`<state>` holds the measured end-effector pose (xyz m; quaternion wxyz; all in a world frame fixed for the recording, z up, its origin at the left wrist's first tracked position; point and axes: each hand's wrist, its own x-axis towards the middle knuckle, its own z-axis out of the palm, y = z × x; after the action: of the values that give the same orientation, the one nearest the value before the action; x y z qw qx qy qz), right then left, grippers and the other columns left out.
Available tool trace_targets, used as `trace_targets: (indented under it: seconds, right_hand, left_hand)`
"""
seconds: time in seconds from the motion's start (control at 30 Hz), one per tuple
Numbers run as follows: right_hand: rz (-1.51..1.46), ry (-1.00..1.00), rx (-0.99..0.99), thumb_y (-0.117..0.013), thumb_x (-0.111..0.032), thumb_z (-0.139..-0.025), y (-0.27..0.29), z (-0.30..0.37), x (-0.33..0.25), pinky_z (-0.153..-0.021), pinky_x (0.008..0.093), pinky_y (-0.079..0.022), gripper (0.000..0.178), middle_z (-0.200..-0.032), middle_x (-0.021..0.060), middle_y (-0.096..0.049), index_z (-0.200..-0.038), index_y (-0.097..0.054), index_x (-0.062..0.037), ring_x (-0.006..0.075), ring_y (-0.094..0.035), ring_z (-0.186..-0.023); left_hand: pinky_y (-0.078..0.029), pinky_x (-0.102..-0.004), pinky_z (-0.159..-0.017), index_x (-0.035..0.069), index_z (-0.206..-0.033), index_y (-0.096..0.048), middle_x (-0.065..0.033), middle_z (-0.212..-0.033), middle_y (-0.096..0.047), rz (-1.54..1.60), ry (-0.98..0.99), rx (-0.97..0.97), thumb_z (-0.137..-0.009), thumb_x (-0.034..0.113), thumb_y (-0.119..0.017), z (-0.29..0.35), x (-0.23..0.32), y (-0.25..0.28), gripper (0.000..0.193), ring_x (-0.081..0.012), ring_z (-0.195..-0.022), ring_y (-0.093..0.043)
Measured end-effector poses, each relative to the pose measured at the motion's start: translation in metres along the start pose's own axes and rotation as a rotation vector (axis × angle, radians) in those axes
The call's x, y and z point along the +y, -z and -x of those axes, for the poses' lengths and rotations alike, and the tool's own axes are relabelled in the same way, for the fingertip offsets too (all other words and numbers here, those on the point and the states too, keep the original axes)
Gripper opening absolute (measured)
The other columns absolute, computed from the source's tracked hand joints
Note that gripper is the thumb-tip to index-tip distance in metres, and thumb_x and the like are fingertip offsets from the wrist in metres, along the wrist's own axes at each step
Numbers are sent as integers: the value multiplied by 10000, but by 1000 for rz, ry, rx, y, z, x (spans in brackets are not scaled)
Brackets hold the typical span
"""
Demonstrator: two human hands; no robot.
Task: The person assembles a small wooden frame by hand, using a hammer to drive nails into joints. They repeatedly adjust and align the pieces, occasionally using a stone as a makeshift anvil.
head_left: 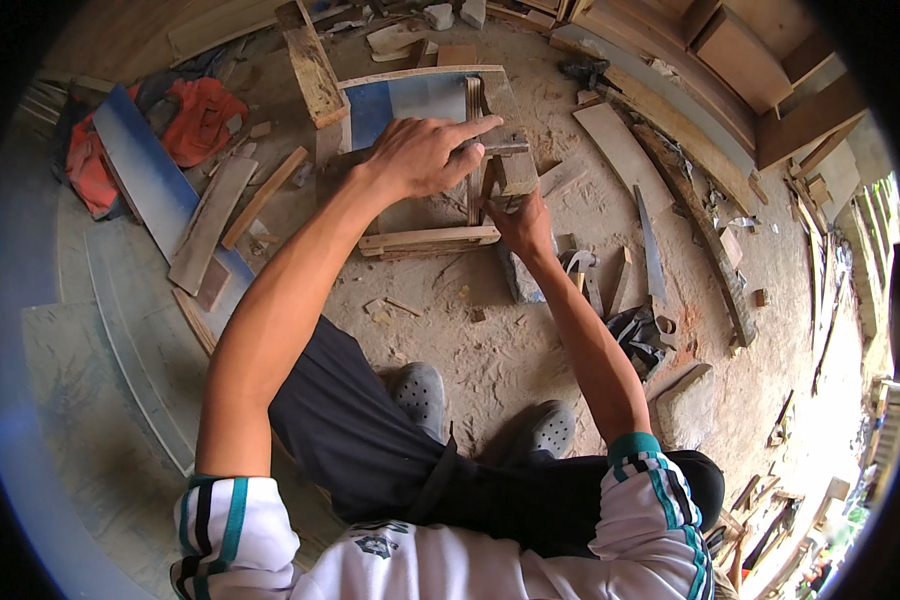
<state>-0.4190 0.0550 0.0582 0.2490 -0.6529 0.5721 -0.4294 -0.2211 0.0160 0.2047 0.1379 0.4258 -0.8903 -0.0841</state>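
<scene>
A small wooden frame with a blue-and-white panel (415, 95) stands on the floor ahead of me. A short wooden board (500, 97) lies along its right side. My left hand (420, 157) is over the frame, index finger stretched out, thumb against the end of a short grey metal bar (507, 147) that lies across the board; its other fingers are hidden. My right hand (523, 225) grips the near end of the board, its thumb and a finger on either side. Below the hands runs the frame's near wooden rail (430, 237).
A claw hammer (585, 275) and a handsaw (650, 245) lie to the right, by a grey block (520, 278). Boards and a blue panel (150, 155) lie left, near orange cloth (205, 120). A rough plank (310, 65) leans by the frame. Wood scraps litter the floor.
</scene>
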Motion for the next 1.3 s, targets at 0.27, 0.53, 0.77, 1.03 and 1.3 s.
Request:
trace_targets:
  seconds: [0.27, 0.53, 0.77, 1.03, 1.3]
  right_hand:
    - [-4, -49, -46, -758, -328, -793, 5, 4, -5, -863, 462, -479, 667, -1157, 259, -588, -1256, -409, 0, 432, -587, -1057]
    - [32, -68, -68, -742, -400, -797, 6, 7, -4, -849, 473, -488, 705, -1147, 270, -603, -1255, -402, 15, 440, -588, -1058]
    - [6, -54, -124, -747, -454, -778, 10, -2, 6, -888, 469, -477, 740, -1164, 279, -601, -1244, -431, 27, 446, -571, -1094]
    - [-192, -170, -212, -746, -498, -784, 35, -4, 27, -910, 378, -496, 851, -1169, 250, -627, -1336, -429, 67, 321, -627, -1082]
    - [584, -654, -90, -604, -472, -845, 118, 49, 144, -849, 474, -500, 550, -985, 312, -646, -977, -654, 60, 405, -634, -1016]
  left_hand:
    - [-529, -502, -784, 264, -1411, -437, -144, -1115, -671, -60, -24, 55, -936, 488, -441, 1, -2, -9, 525, -387, -939, -655]
    - [-506, -523, -711, 121, -1230, -494, -215, -956, -670, -144, 46, 13, -868, 513, -563, 0, 4, -5, 538, -413, -867, -653]
    - [-504, -534, -663, 45, -1103, -506, -211, -825, -667, -171, 21, 10, -822, 286, -648, -6, -1, -4, 396, -427, -788, -652]
    - [-524, -524, -648, 29, -1089, -504, -222, -770, -658, -224, 13, 30, -807, 109, -644, -9, -3, -15, 325, -419, -768, -661]
    - [-530, -506, -593, 31, -1066, -501, -195, -722, -653, -226, -19, 69, -811, 84, -629, -16, 0, -19, 289, -402, -717, -665]
